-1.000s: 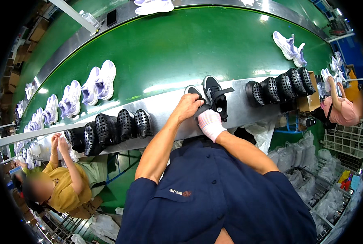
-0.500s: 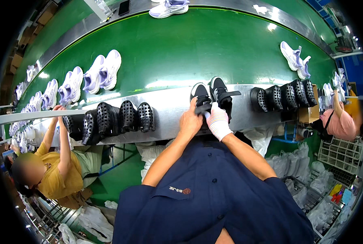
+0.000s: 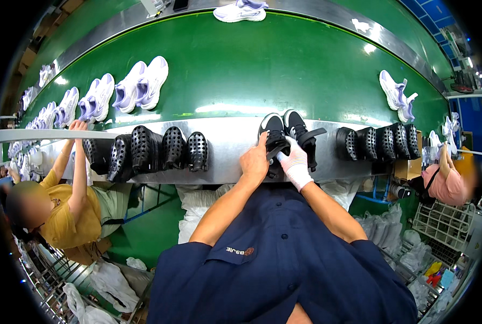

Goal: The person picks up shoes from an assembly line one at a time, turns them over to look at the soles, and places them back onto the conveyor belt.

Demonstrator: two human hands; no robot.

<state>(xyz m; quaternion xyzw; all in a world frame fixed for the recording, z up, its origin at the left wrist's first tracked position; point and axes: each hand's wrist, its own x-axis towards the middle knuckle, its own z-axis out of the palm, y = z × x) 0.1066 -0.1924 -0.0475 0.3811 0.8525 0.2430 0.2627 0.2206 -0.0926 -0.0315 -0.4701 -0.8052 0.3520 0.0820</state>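
Two black sneakers with white-and-grey toes stand side by side on the metal ledge in front of me, toes pointing away. My bare left hand (image 3: 255, 162) grips the side of the left sneaker (image 3: 272, 125), one finger stretched along it. On my right hand (image 3: 295, 164) is a white knit glove; its closed fingers are at that sneaker's ankle opening, on a dark strap (image 3: 278, 149). Fingertips partly hide the strap. The right sneaker (image 3: 295, 123) touches the left one, its loose black strap (image 3: 313, 133) sticking out to the right.
Black perforated shoe forms (image 3: 143, 150) line the ledge at left, with another group (image 3: 384, 141) at right. White-and-lilac sneakers (image 3: 152, 82) sit on the green surface (image 3: 262, 65) beyond. A co-worker in yellow (image 3: 73, 216) is at left, another in pink (image 3: 446, 183) at right.
The strap of the left sneaker, stretched across its front before, now sits lower by the opening. Both hands stay at that sneaker. The whole view has shifted slightly.
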